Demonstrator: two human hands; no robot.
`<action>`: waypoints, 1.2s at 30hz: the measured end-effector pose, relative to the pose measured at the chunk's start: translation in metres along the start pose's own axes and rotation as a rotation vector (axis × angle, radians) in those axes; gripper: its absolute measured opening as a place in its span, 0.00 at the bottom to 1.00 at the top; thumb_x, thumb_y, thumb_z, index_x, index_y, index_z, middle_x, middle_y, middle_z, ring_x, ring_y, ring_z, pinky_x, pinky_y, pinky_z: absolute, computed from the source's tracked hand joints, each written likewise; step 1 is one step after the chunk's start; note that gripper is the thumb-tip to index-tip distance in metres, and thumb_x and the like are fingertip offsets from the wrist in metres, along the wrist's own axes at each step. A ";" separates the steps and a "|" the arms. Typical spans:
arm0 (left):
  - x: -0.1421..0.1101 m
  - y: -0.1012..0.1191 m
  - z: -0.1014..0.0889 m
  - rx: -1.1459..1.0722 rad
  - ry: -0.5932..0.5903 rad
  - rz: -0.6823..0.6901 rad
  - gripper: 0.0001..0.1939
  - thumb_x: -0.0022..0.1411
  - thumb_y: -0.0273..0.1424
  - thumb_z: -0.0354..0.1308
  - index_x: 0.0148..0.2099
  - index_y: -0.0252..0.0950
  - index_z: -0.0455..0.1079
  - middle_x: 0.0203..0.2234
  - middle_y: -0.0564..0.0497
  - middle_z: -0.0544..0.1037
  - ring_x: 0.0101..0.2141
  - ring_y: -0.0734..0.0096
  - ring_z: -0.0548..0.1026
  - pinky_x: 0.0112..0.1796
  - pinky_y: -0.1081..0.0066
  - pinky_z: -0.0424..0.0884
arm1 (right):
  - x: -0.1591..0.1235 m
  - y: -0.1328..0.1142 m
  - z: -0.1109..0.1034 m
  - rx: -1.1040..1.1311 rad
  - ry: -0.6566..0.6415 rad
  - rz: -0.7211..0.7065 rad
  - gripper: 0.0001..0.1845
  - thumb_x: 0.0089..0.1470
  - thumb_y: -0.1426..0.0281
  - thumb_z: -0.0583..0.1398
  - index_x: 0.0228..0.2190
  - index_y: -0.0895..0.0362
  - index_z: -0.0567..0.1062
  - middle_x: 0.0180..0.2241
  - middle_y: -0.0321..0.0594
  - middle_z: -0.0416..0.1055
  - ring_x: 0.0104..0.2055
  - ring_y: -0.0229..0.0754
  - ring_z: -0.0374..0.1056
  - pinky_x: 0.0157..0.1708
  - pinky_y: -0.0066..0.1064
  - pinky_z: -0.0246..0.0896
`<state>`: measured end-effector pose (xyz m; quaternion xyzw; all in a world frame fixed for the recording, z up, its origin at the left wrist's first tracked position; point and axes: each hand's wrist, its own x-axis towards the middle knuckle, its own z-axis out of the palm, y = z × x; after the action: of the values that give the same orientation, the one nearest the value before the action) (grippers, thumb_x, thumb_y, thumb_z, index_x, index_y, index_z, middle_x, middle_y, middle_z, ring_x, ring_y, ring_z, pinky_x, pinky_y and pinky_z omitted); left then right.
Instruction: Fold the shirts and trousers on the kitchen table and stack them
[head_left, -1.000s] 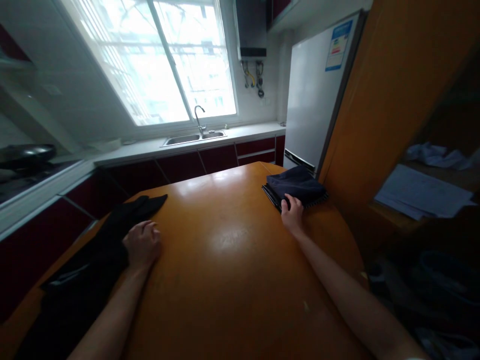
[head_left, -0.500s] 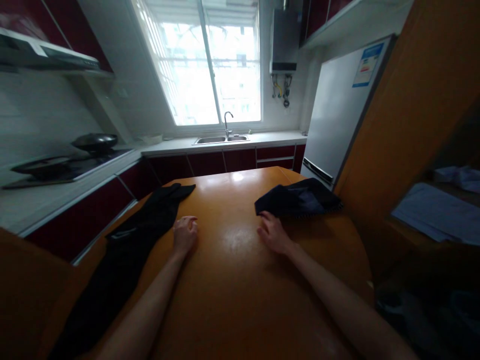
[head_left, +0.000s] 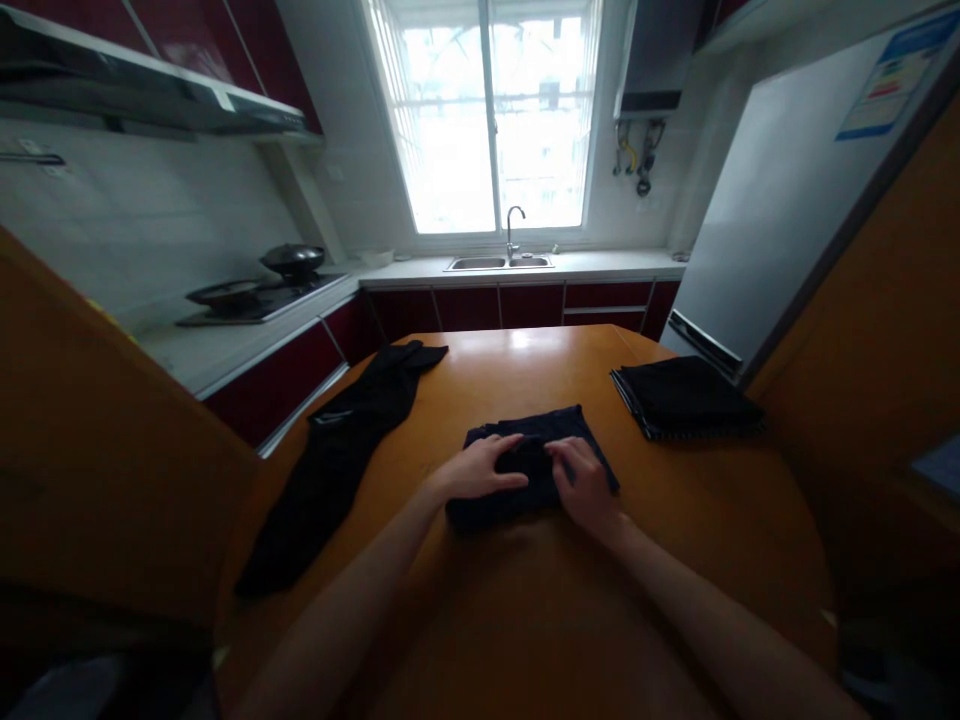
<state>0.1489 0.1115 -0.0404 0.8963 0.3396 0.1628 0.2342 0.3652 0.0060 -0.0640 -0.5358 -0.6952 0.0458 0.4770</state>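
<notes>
L hand [head_left: 480, 470], grip spread thumb from fingers, & R hand [head_left: 589, 490], curled (can't tell if pinching), rest on folded navy cloth [head_left: 487, 512] mid-surface [head_left: 540, 620], prob. to steady it; black garment [head_left: 349, 445] & dark folded stack [head_left: 686, 395] sit apart, leaving room.

A brightly lit window [head_left: 450, 130] was noted in the far wall [head_left: 356, 205]. Below it, a double-basin sink [head_left: 480, 263] with a curved faucet [head_left: 510, 232] was found set into a white counter [head_left: 619, 264]. Two dark pans [head_left: 292, 258] were observed on the cooktop [head_left: 301, 290], beneath a range hood [head_left: 150, 95]. A wall-mounted unit [head_left: 660, 55] was seen right of the window, a yellow hose [head_left: 631, 158] exposed underneath. A label [head_left: 896, 75] was recorded on the refrigerator [head_left: 787, 190].
</notes>
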 end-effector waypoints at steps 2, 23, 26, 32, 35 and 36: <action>0.001 0.019 0.011 0.108 -0.008 0.026 0.38 0.54 0.38 0.68 0.67 0.45 0.65 0.55 0.42 0.75 0.54 0.52 0.74 0.52 0.62 0.71 | 0.009 0.031 -0.002 -0.142 -0.001 0.122 0.18 0.61 0.73 0.54 0.51 0.57 0.75 0.50 0.50 0.72 0.54 0.52 0.64 0.56 0.44 0.59; 0.023 -0.060 -0.020 0.254 0.210 -0.241 0.27 0.63 0.27 0.60 0.64 0.38 0.65 0.61 0.43 0.70 0.61 0.59 0.67 0.62 0.59 0.59 | 0.015 0.064 -0.008 -0.179 0.029 0.331 0.25 0.58 0.73 0.54 0.56 0.65 0.72 0.43 0.54 0.73 0.46 0.53 0.68 0.51 0.45 0.61; 0.022 -0.065 -0.012 0.231 0.182 -0.221 0.28 0.66 0.26 0.56 0.67 0.39 0.61 0.64 0.41 0.66 0.65 0.54 0.61 0.64 0.45 0.52 | 0.014 0.045 -0.018 0.215 -0.151 0.245 0.19 0.56 0.69 0.59 0.50 0.58 0.76 0.40 0.46 0.75 0.43 0.48 0.70 0.47 0.40 0.64; 0.014 -0.059 -0.030 0.195 0.017 -0.103 0.31 0.53 0.16 0.55 0.58 0.44 0.71 0.61 0.48 0.71 0.63 0.55 0.64 0.64 0.40 0.45 | -0.007 -0.006 -0.030 0.570 -1.013 0.009 0.09 0.52 0.73 0.63 0.35 0.55 0.83 0.37 0.39 0.76 0.39 0.40 0.72 0.40 0.28 0.64; 0.009 -0.043 -0.039 0.175 -0.090 -0.035 0.24 0.46 0.13 0.53 0.41 0.39 0.78 0.53 0.51 0.77 0.56 0.63 0.72 0.63 0.57 0.55 | -0.011 -0.017 -0.035 0.539 -1.243 0.005 0.11 0.48 0.76 0.64 0.35 0.55 0.84 0.35 0.37 0.77 0.36 0.38 0.71 0.37 0.26 0.63; 0.005 -0.037 -0.042 0.171 -0.117 -0.025 0.22 0.46 0.13 0.52 0.38 0.38 0.77 0.49 0.51 0.79 0.52 0.65 0.75 0.60 0.63 0.61 | -0.011 -0.018 -0.036 0.548 -1.279 0.020 0.11 0.49 0.74 0.65 0.36 0.55 0.84 0.35 0.37 0.77 0.36 0.39 0.71 0.37 0.26 0.63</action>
<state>0.1140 0.1524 -0.0235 0.9167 0.3490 0.0777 0.1782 0.3781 -0.0262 -0.0406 -0.2702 -0.7982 0.5305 0.0914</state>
